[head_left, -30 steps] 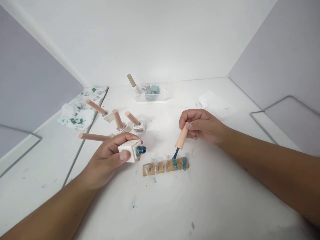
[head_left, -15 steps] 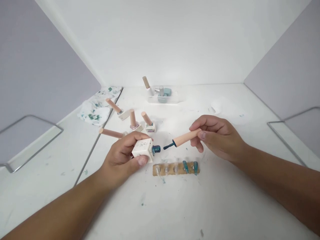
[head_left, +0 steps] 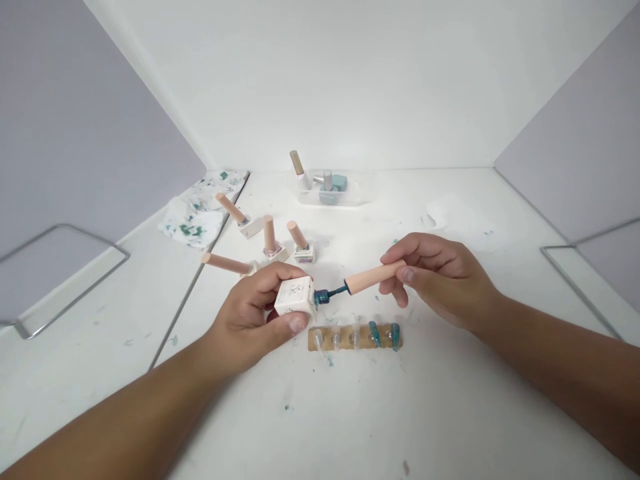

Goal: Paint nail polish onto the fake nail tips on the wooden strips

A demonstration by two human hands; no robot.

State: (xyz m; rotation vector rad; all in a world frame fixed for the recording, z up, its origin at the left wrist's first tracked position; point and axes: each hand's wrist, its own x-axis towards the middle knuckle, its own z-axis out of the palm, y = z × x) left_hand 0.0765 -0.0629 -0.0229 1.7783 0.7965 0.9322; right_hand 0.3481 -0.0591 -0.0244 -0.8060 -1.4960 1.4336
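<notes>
My left hand (head_left: 257,320) grips a white square nail polish bottle (head_left: 294,295), tilted so its teal-smeared neck points right. Between the fingertips of my right hand (head_left: 430,273) is the peach cap of a nail polish brush (head_left: 375,277). The brush's teal-coated tip is at the bottle's mouth, its end hidden there. Below both hands lies a tan strip (head_left: 345,339) bearing several nail tips. The two at its right end, such as this teal nail tip (head_left: 395,337), are coloured; the others, like the clear nail tip (head_left: 355,335), are see-through.
Several peach-capped polish bottles (head_left: 273,243) stand or lie beyond my left hand. A clear tray (head_left: 357,193) with bottles is at the back. Stained white tissue (head_left: 193,217) lies at left, a white crumpled piece (head_left: 435,217) at right. Metal wire frames (head_left: 75,230) flank both sides.
The bottle in my left hand and the brush have come together; the brush tip, apart from the neck before, is now in its mouth. The whole view has shifted slightly.
</notes>
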